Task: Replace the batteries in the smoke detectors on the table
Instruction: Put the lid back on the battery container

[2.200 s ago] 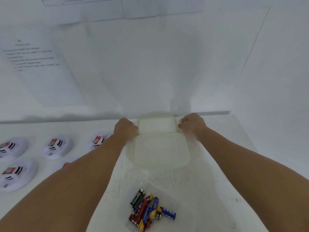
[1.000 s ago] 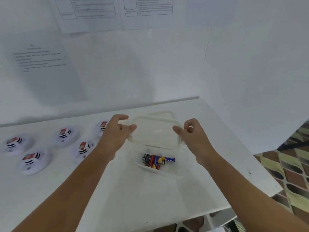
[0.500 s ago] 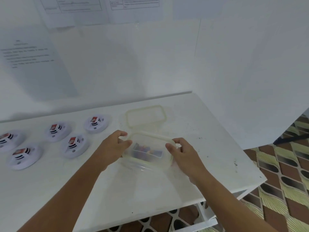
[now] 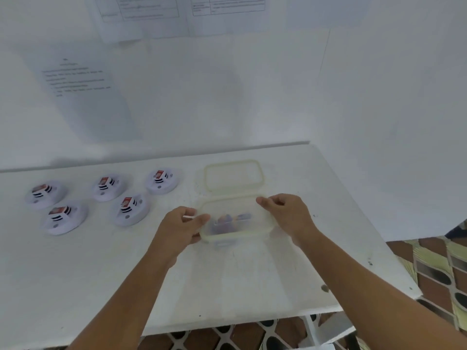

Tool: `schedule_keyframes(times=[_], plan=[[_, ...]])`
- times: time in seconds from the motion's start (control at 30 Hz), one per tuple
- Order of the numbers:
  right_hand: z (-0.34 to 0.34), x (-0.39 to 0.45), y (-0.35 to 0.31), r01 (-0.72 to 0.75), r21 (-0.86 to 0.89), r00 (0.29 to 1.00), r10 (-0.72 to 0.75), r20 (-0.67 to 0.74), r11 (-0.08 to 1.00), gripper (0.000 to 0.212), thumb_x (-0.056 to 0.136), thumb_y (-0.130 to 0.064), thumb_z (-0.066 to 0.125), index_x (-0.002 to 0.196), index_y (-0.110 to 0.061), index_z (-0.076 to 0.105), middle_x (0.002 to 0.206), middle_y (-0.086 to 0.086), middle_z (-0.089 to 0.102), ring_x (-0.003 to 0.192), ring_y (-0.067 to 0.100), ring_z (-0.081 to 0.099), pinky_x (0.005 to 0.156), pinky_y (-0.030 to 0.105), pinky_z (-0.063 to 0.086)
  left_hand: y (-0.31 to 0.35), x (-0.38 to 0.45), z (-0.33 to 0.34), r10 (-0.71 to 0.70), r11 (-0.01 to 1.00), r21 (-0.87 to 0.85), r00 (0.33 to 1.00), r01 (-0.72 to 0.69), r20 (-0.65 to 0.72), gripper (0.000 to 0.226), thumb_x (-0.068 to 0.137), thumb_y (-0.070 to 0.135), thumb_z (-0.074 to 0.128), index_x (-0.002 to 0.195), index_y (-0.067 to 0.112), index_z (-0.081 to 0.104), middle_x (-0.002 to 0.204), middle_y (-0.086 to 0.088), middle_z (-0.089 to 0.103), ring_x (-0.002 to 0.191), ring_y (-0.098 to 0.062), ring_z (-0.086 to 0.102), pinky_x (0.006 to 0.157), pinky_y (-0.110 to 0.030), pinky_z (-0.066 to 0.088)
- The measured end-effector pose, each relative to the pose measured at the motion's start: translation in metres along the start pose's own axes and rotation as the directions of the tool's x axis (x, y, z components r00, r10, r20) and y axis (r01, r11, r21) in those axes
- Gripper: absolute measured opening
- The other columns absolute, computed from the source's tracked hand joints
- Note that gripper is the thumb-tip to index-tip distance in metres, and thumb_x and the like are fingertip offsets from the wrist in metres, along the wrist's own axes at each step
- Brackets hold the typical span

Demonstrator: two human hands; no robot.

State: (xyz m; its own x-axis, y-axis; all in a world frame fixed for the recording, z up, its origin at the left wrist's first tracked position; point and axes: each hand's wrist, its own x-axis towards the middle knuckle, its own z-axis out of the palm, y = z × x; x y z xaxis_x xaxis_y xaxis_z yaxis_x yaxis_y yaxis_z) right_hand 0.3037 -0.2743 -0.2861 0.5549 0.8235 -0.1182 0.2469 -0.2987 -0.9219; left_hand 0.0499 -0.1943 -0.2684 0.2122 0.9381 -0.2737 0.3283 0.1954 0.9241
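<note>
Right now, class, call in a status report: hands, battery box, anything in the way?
Left hand and right hand grip lidded battery box. Five smoke detectors untouched. Second container behind box, not blocking.

Both hands at a clear lidded box (image 4: 236, 232) on the white desk (image 4: 227, 279): left hand (image 4: 181, 229) gripping its left edge, right hand (image 4: 286, 213) curled on its right rim. Blurred batteries (image 4: 231, 221) inside. Second lidded box (image 4: 233, 178) just behind. Five smoke detectors (image 4: 130, 209) well to the left.
</note>
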Motion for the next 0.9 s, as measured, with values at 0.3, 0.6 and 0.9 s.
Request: schedule_keyframes(times=[0.3,0.6,0.9], plan=[[0.002,-0.016,0.0,0.021,-0.333,0.998,0.0,0.063,0.943,0.062,0.102,-0.066,0.034,0.063,-0.018,0.041,0.061,0.001,0.049,0.057,0.02,0.05,0.059,0.033,0.035,-0.003,-0.016,0.013,0.189,0.951,0.278,0.967,-0.137,-0.17,0.026,0.089,0.046,0.075,0.083,0.021,0.078,0.074,0.004,0.074,0.073,-0.015,0.067,0.068,-0.03,0.049],[0.016,-0.025,0.012,-0.01,-0.251,0.998,0.024,0.056,0.968,0.07,0.104,-0.065,0.02,0.069,-0.015,0.053,0.065,-0.001,0.057,0.064,0.021,0.06,0.067,0.036,0.044,-0.01,-0.012,0.016,0.111,0.989,0.114,0.978,-0.092,-0.175,0.032,0.088,0.041,0.078,0.073,0.013,0.078,0.065,-0.003,0.068,0.065,-0.017,0.06,0.079,-0.048,0.057],[-0.003,-0.006,-0.002,0.304,-0.296,0.951,-0.309,0.032,0.906,0.039,0.101,-0.046,0.055,0.137,-0.032,0.058,0.121,-0.005,0.05,0.113,0.017,0.056,0.097,0.038,0.05,-0.009,-0.063,0.031,0.458,0.827,0.474,0.851,-0.303,-0.256,0.032,0.093,0.051,0.066,0.081,0.025,0.052,0.064,0.008,0.053,0.058,-0.007,0.052,0.053,-0.026,0.04]])
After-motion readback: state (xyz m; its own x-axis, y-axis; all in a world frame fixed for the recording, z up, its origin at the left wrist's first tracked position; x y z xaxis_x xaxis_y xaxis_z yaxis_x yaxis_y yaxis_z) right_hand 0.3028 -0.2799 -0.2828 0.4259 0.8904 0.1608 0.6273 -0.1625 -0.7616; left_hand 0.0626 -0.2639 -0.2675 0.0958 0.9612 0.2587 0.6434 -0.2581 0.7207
